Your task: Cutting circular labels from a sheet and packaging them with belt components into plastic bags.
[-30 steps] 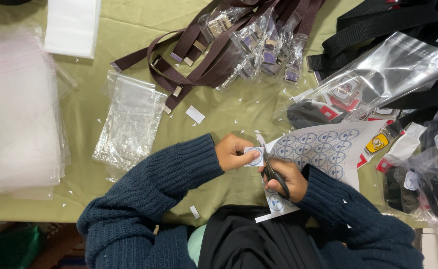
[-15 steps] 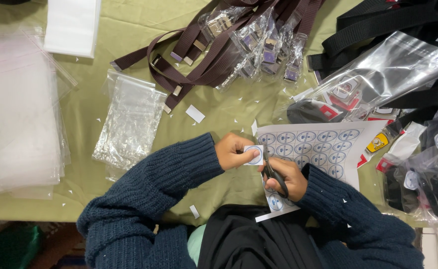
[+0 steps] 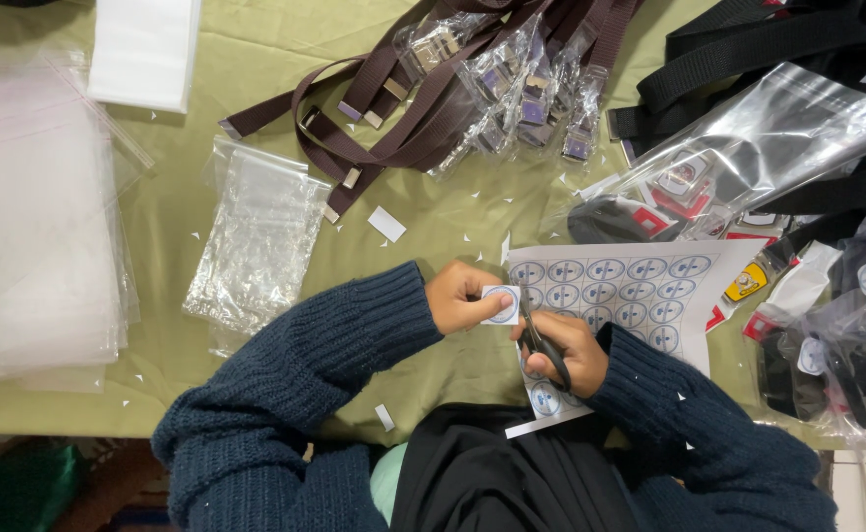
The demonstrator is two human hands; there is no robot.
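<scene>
My left hand (image 3: 464, 298) pinches a small white square piece of paper (image 3: 502, 305) with a blue round mark on it. My right hand (image 3: 559, 353) grips black-handled scissors (image 3: 539, 335), whose blades meet the edge of that piece. Under both hands lies a white sheet printed with rows of blue round marks (image 3: 630, 291), reaching from the table's middle to its near edge. Both arms wear dark blue knitted sleeves.
On the olive tablecloth (image 3: 206, 158), brown straps with bagged buckles (image 3: 452, 79) lie at the back. Black straps and filled clear bags (image 3: 768, 138) crowd the right side. A stack of clear bags (image 3: 29, 217) lies left, a smaller crumpled pile (image 3: 260, 241) beside it. Paper scraps are scattered about.
The small cut piece in my left hand has turned and shifted slightly right. The scissors stay against it; the printed sheet lies a little flatter.
</scene>
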